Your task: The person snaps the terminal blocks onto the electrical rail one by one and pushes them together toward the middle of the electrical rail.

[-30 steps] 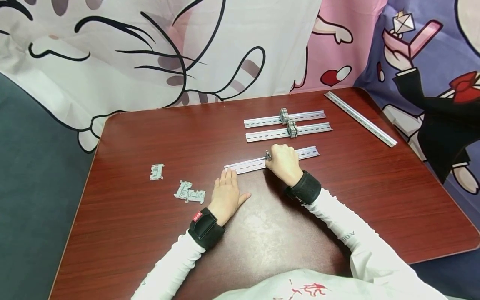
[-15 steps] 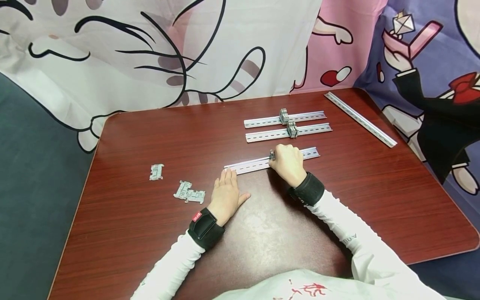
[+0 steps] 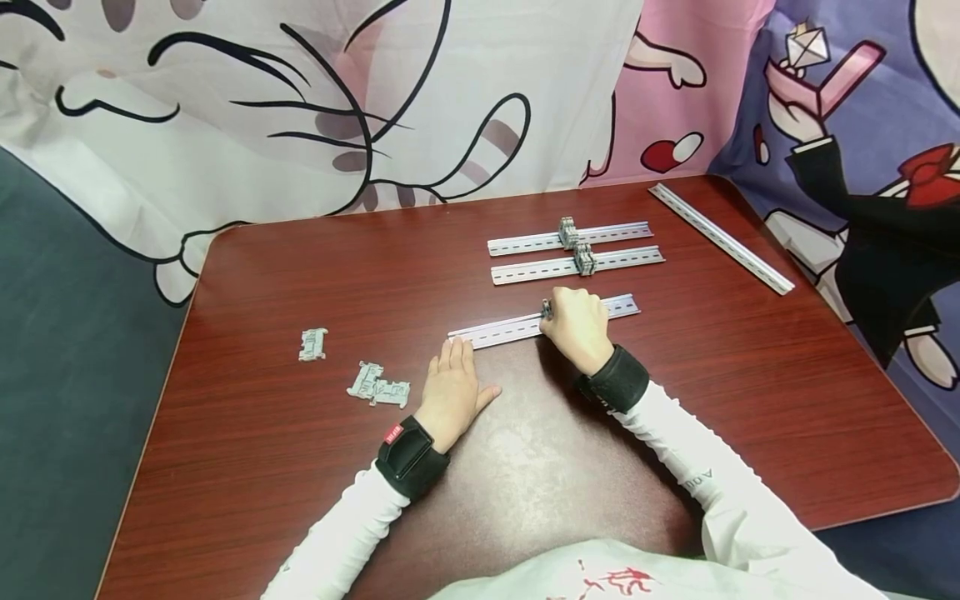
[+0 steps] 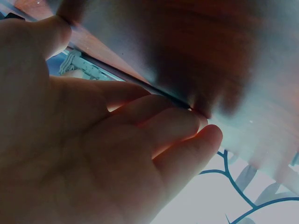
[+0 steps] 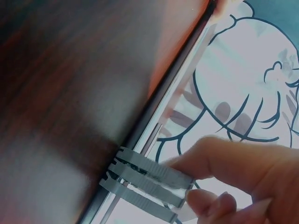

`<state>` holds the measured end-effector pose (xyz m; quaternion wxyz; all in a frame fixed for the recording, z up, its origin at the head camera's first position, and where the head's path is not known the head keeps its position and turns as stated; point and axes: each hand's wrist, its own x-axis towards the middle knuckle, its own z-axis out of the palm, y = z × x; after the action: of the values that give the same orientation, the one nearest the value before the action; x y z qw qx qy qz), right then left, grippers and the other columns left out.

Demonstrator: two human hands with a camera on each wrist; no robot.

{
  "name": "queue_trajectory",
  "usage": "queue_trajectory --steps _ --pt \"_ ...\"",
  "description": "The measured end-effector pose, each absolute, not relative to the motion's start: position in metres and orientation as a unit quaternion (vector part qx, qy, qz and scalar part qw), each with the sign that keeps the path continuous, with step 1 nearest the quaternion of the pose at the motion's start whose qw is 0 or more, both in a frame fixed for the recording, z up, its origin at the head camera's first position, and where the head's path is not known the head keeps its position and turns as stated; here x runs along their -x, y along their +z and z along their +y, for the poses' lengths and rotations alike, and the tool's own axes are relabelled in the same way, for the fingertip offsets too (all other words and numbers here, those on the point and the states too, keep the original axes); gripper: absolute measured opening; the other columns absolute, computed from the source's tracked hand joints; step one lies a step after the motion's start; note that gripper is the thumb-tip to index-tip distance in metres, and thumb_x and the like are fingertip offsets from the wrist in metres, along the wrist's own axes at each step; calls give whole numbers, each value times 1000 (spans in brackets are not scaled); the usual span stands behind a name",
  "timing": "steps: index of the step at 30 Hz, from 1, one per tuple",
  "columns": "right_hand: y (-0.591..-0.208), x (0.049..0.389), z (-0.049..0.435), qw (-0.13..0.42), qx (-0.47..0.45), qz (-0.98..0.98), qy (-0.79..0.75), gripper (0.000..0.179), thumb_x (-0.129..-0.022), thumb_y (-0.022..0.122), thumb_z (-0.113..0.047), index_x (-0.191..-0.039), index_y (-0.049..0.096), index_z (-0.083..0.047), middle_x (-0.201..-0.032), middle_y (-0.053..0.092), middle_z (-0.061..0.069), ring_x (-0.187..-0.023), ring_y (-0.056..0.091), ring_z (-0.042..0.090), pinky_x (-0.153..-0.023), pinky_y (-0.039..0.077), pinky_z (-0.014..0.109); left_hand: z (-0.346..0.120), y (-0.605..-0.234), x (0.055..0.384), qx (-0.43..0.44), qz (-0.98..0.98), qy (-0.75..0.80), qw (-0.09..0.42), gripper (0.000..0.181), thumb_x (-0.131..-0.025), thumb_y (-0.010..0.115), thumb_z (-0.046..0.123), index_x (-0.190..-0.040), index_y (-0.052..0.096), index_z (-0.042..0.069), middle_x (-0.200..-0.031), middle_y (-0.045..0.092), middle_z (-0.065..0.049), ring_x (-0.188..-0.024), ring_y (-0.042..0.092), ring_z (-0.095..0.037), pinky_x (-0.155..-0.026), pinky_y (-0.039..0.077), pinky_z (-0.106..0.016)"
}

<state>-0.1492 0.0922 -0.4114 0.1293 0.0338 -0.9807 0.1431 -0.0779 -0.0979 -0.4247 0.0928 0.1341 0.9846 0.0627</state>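
A slotted metal DIN rail [image 3: 498,332] lies across the table in front of me. My left hand [image 3: 450,387] is flat with straight fingers, its fingertips pressing at the rail's left end; the left wrist view shows the fingers [image 4: 177,126] along the rail's edge. On the rail's right half, my right hand [image 3: 576,323] is curled and pinches grey terminal blocks [image 5: 149,179], which sit side by side across the rail in the right wrist view. From the head camera, the hand hides most of these blocks and part of the rail.
Behind are two more rails [image 3: 525,243] [image 3: 532,269], each bearing a cluster of terminal blocks [image 3: 568,232] [image 3: 585,259]. A longer bare rail [image 3: 720,237] lies slanted at the right. Loose terminal blocks [image 3: 312,344] [image 3: 378,385] lie on the left. Printed cloth [image 3: 450,100] hangs behind the table.
My right hand has slid slightly to the right along the rail with the terminal blocks, mostly in the first half second. The left hand stays in place at the rail's end.
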Motion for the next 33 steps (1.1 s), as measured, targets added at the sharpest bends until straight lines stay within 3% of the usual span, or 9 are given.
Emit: queue_trajectory --steps 3,7,14,25,30,33 --pt "-412 148 94 137 -25 -981 139 18 -68 72 -10 -70 56 -5 -67 66 20 -62 64 44 -50 48 52 -98 -425 78 -136 985 58 90 84 -91 58 50 -144 33 -10 -150 36 -28 -141 35 -38 -113 33 -48" --pt "-414 146 96 137 -10 -983 124 34 -70 78 -22 -81 55 0 -74 64 22 -66 65 45 -51 50 52 -99 -427 79 -140 985 48 83 84 -90 58 51 -143 34 -11 -148 38 -28 -140 36 -38 -112 34 -48" --pt "-414 144 100 134 -25 -983 127 37 -70 75 -23 -52 44 -13 -63 64 21 -57 63 41 -45 46 50 -99 -426 79 -141 985 50 83 83 -91 57 50 -143 35 -10 -148 39 -28 -140 37 -37 -111 35 -48" --pt "-413 145 107 124 -21 -983 131 39 -70 74 -22 -51 41 -15 -62 64 20 -56 62 40 -43 45 48 -97 -426 79 -147 985 53 78 83 -91 57 50 -143 35 -11 -148 39 -29 -140 37 -38 -111 35 -49" --pt "-413 143 118 103 -49 -982 152 47 -83 71 -40 -54 46 -11 -62 61 16 -55 61 35 -42 43 44 -98 -426 79 -149 985 51 73 84 -90 58 50 -142 35 -12 -147 40 -29 -139 38 -39 -111 35 -49" --pt "-414 139 133 115 -83 -978 150 45 -92 61 -36 -62 53 -4 -67 59 18 -62 61 38 -50 47 48 -98 -426 79 -152 984 55 75 83 -90 58 49 -142 35 -12 -147 40 -29 -139 38 -39 -112 34 -49"
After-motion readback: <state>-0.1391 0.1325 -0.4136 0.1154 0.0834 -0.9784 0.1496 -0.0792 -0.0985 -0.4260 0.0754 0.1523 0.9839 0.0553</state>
